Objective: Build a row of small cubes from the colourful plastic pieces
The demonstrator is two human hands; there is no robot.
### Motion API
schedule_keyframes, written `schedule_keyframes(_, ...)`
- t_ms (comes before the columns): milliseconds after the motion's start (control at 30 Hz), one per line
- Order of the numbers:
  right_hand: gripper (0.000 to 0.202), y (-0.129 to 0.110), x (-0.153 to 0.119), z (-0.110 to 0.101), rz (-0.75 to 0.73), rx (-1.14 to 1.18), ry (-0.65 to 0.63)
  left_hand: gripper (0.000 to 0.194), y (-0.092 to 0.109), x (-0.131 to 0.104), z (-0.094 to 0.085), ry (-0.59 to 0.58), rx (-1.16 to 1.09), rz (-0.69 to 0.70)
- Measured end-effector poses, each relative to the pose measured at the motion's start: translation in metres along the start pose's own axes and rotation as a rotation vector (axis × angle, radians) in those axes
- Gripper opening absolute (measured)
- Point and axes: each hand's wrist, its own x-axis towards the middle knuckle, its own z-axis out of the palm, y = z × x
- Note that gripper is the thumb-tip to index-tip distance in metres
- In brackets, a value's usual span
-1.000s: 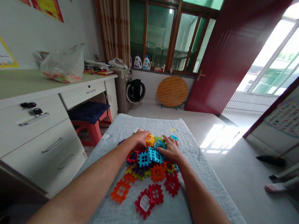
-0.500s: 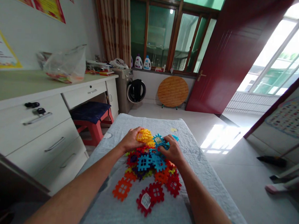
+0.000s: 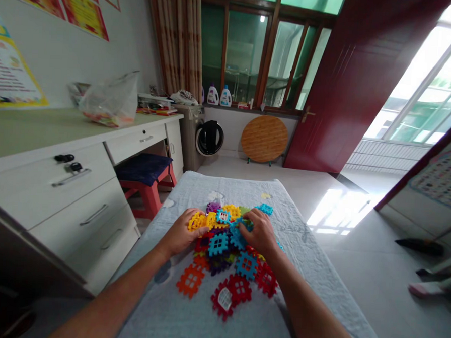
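Observation:
A heap of square plastic interlocking blocks with notched edges lies on the cloth-covered table point(image 3: 157, 311). My left hand point(image 3: 182, 233) is closed around yellow blocks point(image 3: 197, 221) at the heap's left side. At the right side, my right hand point(image 3: 260, 231) has its fingers curled on a blue block point(image 3: 237, 235), partly hidden under them. Between the hands are a small blue block with a white window point(image 3: 223, 217) and another blue block point(image 3: 218, 244). Nearer to me lie an orange block point(image 3: 190, 280), a dark red block with a white window point(image 3: 224, 298) and a red block point(image 3: 240, 289).
To the left stands a white desk point(image 3: 79, 136) with a plastic bag point(image 3: 110, 102) on it, and a red stool point(image 3: 148, 198) beside it. A washing machine point(image 3: 191, 137), a round wooden tabletop point(image 3: 264, 139) and a dark red door point(image 3: 338, 104) are beyond the table.
My left hand has moved left and toward me with the yellow blocks. The heap's far side, with purple and yellow blocks, now shows. A blue block now lies lower on the right.

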Motion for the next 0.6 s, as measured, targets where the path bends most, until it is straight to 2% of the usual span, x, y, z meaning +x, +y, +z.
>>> schedule_keyframes(133, 0.024, 0.005, 0.0, -0.002, 0.095, 0.013, 0.064, 0.051, 0.005, -0.005, 0.002, -0.024, -0.281, -0.126)
schedule_keyframes(267, 0.028, 0.004, 0.0, -0.004, 0.047, 0.059, -0.001, 0.054, 0.016, -0.006, 0.005, 0.062, -0.458, -0.151)
schedule_keyframes(400, 0.026, 0.003, 0.005, -0.007, 0.062, -0.055, -0.058, 0.052, 0.017, -0.008, 0.007, 0.157, -0.408, -0.158)
schedule_keyframes(500, 0.027, 0.001, 0.015, -0.011, 0.115, -0.215, -0.098, 0.047, 0.01, -0.01, 0.008, 0.234, -0.294, -0.142)
schedule_keyframes(600, 0.034, -0.004, 0.031, -0.009, 0.112, -0.284, -0.189, 0.045, 0.002, -0.011, 0.007, 0.329, -0.183, -0.135)
